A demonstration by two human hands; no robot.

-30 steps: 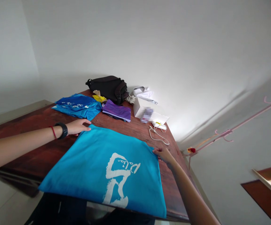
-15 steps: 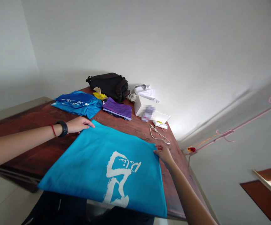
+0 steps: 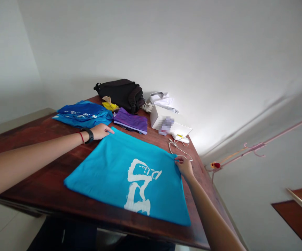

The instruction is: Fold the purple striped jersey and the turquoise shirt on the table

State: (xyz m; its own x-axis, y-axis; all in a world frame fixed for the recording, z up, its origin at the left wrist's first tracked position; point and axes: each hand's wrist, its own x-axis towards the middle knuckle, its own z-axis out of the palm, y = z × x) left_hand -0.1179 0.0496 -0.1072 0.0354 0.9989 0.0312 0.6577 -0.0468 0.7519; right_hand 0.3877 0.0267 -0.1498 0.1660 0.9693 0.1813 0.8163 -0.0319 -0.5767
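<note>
A bright blue T-shirt [image 3: 119,164] with a white printed figure lies flat on the dark wooden table [image 3: 36,174]. My left hand [image 3: 101,131], with a black watch and a red band at the wrist, pinches the shirt's far left corner. My right hand [image 3: 183,164] pinches the far right corner of the same shirt. Both arms are stretched out over the table.
Beyond the shirt lie folded blue garments [image 3: 83,114], a folded purple garment [image 3: 130,121], a black bag [image 3: 121,93], a white box [image 3: 166,122], white cloth [image 3: 163,100] and a white cable [image 3: 178,148]. A pink hanger rack [image 3: 258,144] stands at right by the wall.
Both hands have drawn the blue shirt away from me, farther onto the table; its near edge, which hung over the table's front edge, now lies on the wood.
</note>
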